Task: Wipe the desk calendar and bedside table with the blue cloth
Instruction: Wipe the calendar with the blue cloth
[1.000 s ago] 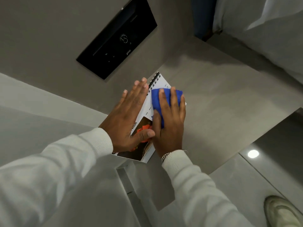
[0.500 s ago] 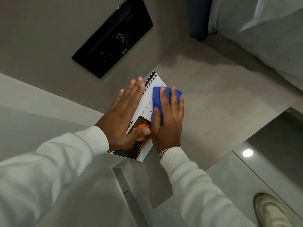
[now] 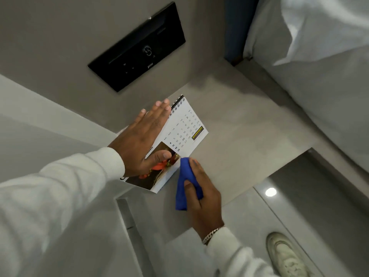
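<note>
Desk calendar, steadied flat-palmed by open left hand; right hand gripping blue cloth: advise light, even strokes, then the worktop.

Dim even indoor light, bright glare spot on glossy floor, wide-angle edge bending, slight softness

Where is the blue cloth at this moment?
In the head view, the blue cloth is bunched in the right hand, just off the near corner of the desk calendar, over the bedside table front edge.
</note>
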Available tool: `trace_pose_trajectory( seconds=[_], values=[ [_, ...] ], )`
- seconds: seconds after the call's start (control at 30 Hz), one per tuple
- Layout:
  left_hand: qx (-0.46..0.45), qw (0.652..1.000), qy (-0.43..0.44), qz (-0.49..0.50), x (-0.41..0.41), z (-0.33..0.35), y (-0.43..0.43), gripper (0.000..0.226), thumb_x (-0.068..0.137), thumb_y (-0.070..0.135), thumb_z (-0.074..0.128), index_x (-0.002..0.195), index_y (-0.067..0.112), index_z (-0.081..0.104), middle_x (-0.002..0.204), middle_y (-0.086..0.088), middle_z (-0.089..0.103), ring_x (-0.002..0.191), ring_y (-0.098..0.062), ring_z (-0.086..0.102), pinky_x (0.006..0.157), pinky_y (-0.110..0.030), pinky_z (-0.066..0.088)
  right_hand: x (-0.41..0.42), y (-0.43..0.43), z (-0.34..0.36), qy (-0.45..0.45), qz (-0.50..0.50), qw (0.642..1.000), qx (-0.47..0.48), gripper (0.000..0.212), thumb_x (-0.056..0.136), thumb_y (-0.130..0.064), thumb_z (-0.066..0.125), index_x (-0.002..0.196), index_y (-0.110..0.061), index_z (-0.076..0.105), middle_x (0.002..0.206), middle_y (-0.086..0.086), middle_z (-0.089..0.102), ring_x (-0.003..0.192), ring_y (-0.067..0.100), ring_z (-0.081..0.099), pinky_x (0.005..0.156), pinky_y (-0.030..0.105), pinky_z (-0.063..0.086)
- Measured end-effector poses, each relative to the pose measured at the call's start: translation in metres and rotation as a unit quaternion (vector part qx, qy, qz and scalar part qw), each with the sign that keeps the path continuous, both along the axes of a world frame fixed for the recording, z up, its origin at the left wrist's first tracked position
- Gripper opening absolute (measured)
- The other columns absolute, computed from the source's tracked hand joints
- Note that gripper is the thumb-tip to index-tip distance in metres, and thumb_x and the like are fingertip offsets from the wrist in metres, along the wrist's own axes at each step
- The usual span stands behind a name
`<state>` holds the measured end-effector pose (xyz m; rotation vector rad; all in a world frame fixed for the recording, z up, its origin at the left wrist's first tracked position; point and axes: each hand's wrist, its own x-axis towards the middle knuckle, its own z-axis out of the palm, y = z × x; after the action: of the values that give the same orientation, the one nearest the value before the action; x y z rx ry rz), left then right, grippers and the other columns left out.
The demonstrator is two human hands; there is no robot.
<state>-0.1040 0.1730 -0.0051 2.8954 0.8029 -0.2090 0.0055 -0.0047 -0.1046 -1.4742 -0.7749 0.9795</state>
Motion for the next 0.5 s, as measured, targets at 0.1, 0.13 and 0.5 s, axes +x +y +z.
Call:
trace_pose_trajectory(
  seconds=[0.1,0.13,0.5],
  values=[
    [0.032,0.999,0.036,0.000,0.001,0.007,-0.001,0.090,0.090,0.069,0.019,0.154,0.009,-0.004,0.166,-0.010,-0.002,0.154,-0.023,-0.004,0.124,-0.051,0.013,0.051,-0.007,0.010,-0.054,0.023,0.998,-0.027,0.048,0.092,-0.015,0.054,0.138,-0.025,0.049,0.146,-0.009,0.049,0.137,0.000,0.040,0.116,0.027,0.033],
    [0.046,0.998,0.047,0.002,0.002,0.009,-0.002,0.090,0.090,0.069,0.018,0.154,0.009,-0.004,0.166,-0.011,0.000,0.154,-0.025,-0.002,0.123,-0.052,0.015,0.071,-0.007,0.015,-0.073,0.029,0.996,-0.035,0.048,0.092,-0.011,0.055,0.138,-0.024,0.049,0.146,-0.009,0.049,0.137,0.000,0.040,0.116,0.027,0.033],
    [0.077,0.992,-0.028,0.094,0.061,-0.005,-0.070,0.081,0.094,0.058,0.021,0.152,0.002,0.013,0.163,-0.017,0.016,0.152,-0.033,0.012,0.121,-0.054,0.019,0.215,0.042,0.032,-0.496,0.247,0.823,-0.127,0.056,0.089,-0.008,0.052,0.142,-0.022,0.043,0.152,0.013,0.040,0.140,0.046,0.028,0.087,0.056,0.054]
  ],
)
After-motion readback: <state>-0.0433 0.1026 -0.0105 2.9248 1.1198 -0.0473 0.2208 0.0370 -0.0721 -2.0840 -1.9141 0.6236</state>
